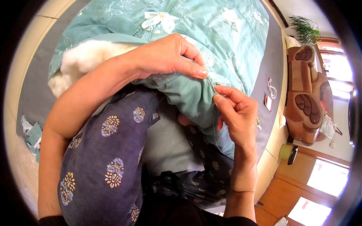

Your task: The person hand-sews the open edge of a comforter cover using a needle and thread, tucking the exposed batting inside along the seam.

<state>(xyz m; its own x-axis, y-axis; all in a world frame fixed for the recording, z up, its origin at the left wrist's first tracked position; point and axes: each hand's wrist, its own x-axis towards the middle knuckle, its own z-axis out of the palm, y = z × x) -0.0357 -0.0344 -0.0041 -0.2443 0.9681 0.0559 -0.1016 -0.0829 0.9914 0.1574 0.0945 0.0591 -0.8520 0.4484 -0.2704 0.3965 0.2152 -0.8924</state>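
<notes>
A teal quilt cover (196,96) with white flowers lies bunched over my lap. White wadding (88,56) shows along its open side at the left. My left hand (177,56) pinches the cover's edge between thumb and forefinger. A little lower and to the right, my right hand (237,113) pinches the same edge, the other fingers curled. The strip of edge between the two hands is drawn taut. Fine pale thread (215,126) hangs below the right fingertips. Whether a needle is in them is too small to make out.
The quilt rests on a grey mat (269,69). A pale ribbon (271,88), a small red-and-white packet (268,102) and scissors (258,122) lie on its right side. Fabric scraps (34,135) are at the left. Beyond stand a brown sofa (301,83) and a plant (303,30).
</notes>
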